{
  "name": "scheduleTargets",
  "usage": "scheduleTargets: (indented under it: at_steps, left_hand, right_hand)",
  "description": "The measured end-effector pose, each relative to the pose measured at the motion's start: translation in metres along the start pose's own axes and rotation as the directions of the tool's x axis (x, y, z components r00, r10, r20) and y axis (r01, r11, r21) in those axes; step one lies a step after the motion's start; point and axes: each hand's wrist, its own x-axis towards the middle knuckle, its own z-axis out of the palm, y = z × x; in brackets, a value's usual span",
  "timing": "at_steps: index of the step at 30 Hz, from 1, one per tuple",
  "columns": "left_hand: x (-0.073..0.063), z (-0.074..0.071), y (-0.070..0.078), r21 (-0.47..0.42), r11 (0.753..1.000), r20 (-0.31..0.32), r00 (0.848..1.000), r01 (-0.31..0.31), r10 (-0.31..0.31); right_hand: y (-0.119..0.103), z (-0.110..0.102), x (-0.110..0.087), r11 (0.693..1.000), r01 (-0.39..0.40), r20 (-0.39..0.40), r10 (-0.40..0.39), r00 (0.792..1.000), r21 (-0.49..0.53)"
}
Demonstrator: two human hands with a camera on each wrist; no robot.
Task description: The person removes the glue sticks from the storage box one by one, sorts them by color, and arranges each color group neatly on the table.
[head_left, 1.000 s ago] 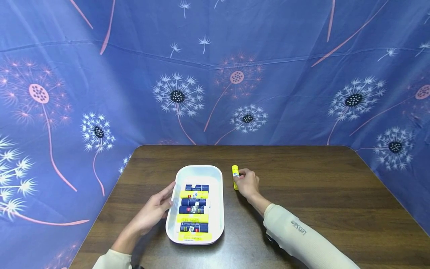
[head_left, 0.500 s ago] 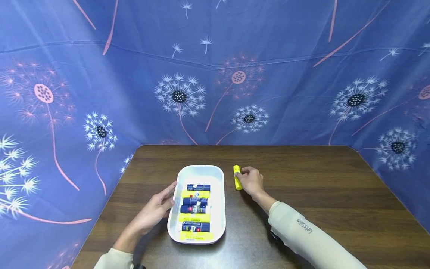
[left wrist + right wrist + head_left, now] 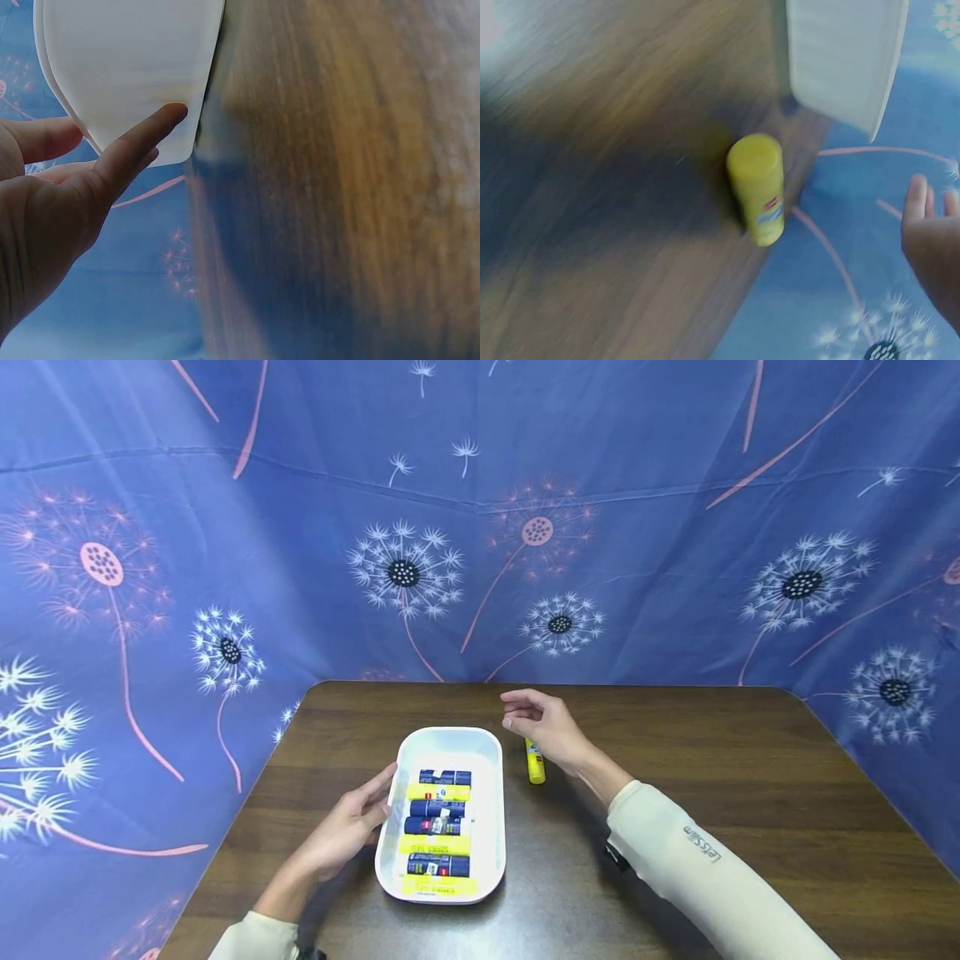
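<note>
A white tray [image 3: 495, 827] stands left of the table's middle. Inside lies a column of glue sticks, dark blue ones [image 3: 438, 866] among yellow ones [image 3: 435, 845]. My left hand [image 3: 345, 833] rests extended fingers against the tray's left wall; the left wrist view shows the fingertips [image 3: 174, 112] on its outer side. Right of the tray, a single yellow glue stick [image 3: 536, 767] lies on the wood, its far end hidden by my right hand [image 3: 553, 731]. That hand hovers over it with loosely bent fingers and nothing in them; in the right wrist view, the glue stick [image 3: 757, 191] is apart from the hand.
The brown wooden table [image 3: 712, 777] spreads widely to the right. A blue cloth with dandelion print [image 3: 480, 527] hangs behind its far edge.
My right hand has let go of the yellow glue stick and lifted off it, up and away towards the far edge. The left hand stays at the tray.
</note>
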Motion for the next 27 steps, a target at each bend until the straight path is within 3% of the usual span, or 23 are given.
scheduleTargets:
  at_steps: [6, 15, 21, 27]
  left_hand:
    - [0.002, 0.000, -0.001, -0.018, 1.000, 0.025, 1.000, -0.002, 0.003]
    - [0.000, -0.002, -0.001, -0.028, 1.000, 0.027, 1.000, 0.008, -0.007]
    - [0.000, -0.001, 0.000, -0.020, 1.000, 0.026, 1.000, 0.013, -0.012]
    - [0.001, 0.000, 0.000, -0.017, 1.000, 0.033, 0.999, 0.007, -0.006]
  right_hand:
    - [-0.007, 0.023, 0.004, 0.998, 0.030, 0.195, -0.040, 0.980, 0.049]
    - [-0.007, 0.051, 0.017, 0.999, 0.044, 0.379, -0.044, 0.924, 0.009]
    - [-0.005, 0.066, 0.022, 1.000, 0.004, 0.439, 0.008, 0.899, -0.027]
    - [-0.002, 0.076, 0.024, 0.995, -0.017, 0.443, 0.057, 0.895, -0.095]
